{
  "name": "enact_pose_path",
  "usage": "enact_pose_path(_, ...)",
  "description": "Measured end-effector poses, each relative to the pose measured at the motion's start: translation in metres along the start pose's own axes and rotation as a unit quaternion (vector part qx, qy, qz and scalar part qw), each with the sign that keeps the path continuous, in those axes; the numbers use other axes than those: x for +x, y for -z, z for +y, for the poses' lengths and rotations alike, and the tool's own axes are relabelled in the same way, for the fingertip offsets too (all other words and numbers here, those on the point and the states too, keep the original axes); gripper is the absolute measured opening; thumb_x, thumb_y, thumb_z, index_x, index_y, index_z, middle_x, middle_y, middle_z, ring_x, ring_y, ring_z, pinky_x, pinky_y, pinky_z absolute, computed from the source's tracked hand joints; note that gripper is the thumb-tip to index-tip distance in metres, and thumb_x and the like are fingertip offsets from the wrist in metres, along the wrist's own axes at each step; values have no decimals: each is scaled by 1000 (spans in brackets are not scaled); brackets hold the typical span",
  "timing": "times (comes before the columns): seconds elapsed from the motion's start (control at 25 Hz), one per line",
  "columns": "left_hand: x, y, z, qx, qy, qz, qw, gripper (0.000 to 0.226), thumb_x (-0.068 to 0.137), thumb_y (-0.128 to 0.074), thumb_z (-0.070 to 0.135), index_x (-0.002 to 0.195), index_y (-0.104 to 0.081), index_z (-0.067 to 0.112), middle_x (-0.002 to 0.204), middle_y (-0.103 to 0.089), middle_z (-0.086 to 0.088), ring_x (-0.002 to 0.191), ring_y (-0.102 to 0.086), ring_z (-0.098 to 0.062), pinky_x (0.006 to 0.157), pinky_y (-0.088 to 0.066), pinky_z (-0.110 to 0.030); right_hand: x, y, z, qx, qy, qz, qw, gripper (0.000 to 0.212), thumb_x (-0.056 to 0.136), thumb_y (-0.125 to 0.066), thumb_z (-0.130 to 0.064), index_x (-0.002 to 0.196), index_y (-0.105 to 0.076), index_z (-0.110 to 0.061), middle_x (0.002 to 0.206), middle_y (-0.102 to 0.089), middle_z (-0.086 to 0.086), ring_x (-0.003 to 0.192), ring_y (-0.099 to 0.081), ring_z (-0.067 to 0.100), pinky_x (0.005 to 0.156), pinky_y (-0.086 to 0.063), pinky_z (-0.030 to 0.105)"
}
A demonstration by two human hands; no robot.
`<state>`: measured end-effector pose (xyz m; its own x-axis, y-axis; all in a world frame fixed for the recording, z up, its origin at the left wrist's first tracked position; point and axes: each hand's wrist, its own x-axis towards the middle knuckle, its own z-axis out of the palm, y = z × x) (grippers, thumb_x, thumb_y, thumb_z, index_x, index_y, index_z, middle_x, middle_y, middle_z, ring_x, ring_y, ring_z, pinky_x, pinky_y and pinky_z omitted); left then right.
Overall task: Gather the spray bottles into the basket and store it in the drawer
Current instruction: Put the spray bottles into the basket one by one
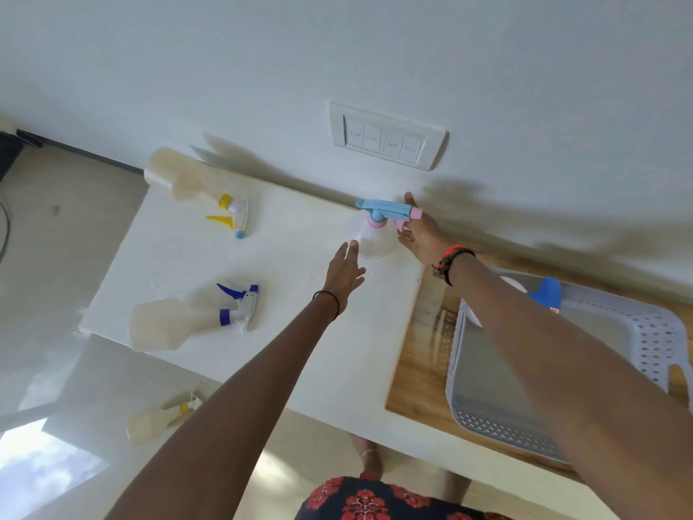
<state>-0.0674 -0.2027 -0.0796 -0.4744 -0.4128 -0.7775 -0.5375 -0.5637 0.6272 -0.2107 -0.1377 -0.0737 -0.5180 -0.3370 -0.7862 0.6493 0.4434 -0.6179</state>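
Note:
A clear spray bottle with a light-blue and pink head [378,234] stands upright at the back of the white table [285,354], against the wall. My right hand [422,234] is spread open just right of it, near the nozzle. My left hand [343,273] reaches toward its left side with fingers apart, holding nothing. A yellow-trigger bottle [195,189] lies at the back left. A dark-blue-trigger bottle [187,320] lies at the left front. The white perforated basket [652,339] sits on the wooden surface at right, with a blue-capped bottle [543,294] inside, partly hidden by my arm.
Another yellow-capped spray bottle [161,422] lies on the floor left of the table. A switch plate [386,137] is on the wall behind. The wooden surface [420,354] adjoins the white table's right edge. A dark object sits at the far left.

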Motion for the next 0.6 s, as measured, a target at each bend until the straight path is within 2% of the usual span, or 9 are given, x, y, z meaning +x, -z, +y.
enact_pose_path(0.08, 1, 1, -1, 14, -16, -2, 1000, 61, 97, -39, 49, 150, -24, 22, 149, -39, -10, 111, -55, -22, 98, -44, -33, -6, -3, 1, -6, 0, -22, 1000, 39, 99, -36, -28, 136, -49, -30, 82, -50, -7, 75, -47, 9, 90, -40, 28)
enact_pose_path(0.2, 0, 1, -3, -13, -30, 7, 999, 64, 97, -40, 48, 152, -16, 26, 148, -39, -12, 113, -54, -24, 101, -43, -34, -19, -6, 7, -22, 0, -37, 999, 29, 98, -42, -35, 110, -60, -16, 74, -53, -2, 70, -51, 11, 80, -46, 28)
enact_pose_path(0.28, -1, 0, -7, -26, -37, 6, 999, 62, 98, -40, 46, 152, -15, 27, 148, -40, -13, 120, -53, -28, 104, -43, -35, -29, -9, 16, -14, 7, -41, 999, 20, 98, -44, -26, 94, -60, -16, 73, -53, -1, 69, -51, 12, 74, -47, 27)
enact_pose_path(0.32, -3, 0, -9, -34, -41, 6, 999, 62, 98, -41, 44, 152, -15, 27, 148, -40, -13, 124, -52, -29, 106, -43, -36, -34, -10, 21, -9, 10, -38, 999, 17, 98, -44, -21, 93, -60, -19, 76, -53, 0, 71, -51, 13, 76, -48, 29)
enact_pose_path(0.36, -6, -1, -11, -42, -45, 5, 998, 61, 98, -41, 43, 152, -16, 26, 149, -39, -13, 128, -50, -29, 108, -43, -37, -38, -12, 27, -6, 13, -34, 999, 17, 97, -44, -18, 101, -61, -18, 82, -54, 1, 76, -52, 14, 82, -50, 32)
enact_pose_path(0.44, -16, -1, -14, -51, -51, 3, 997, 61, 98, -42, 41, 151, -16, 25, 150, -37, -13, 131, -47, -29, 109, -42, -40, -46, -12, 36, 2, 15, -24, 1000, 31, 97, -44, -16, 127, -53, -15, 93, -55, 3, 86, -53, 16, 96, -49, 37)
enact_pose_path(0.48, -22, 0, -16, -53, -54, 4, 997, 61, 98, -41, 41, 151, -16, 25, 150, -37, -13, 131, -47, -29, 110, -42, -41, -51, -12, 40, 9, 15, -26, 1000, 38, 97, -45, -16, 134, -48, -14, 96, -56, 3, 87, -54, 15, 99, -48, 38)
enact_pose_path(0.6, -47, 1, -21, -59, -64, 11, 996, 61, 98, -41, 42, 151, -17, 26, 150, -37, -12, 131, -48, -28, 110, -41, -41, -73, -11, 51, 50, 11, -35, 998, 42, 96, -50, -20, 138, -46, -14, 103, -57, 4, 83, -54, 12, 89, -50, 32)
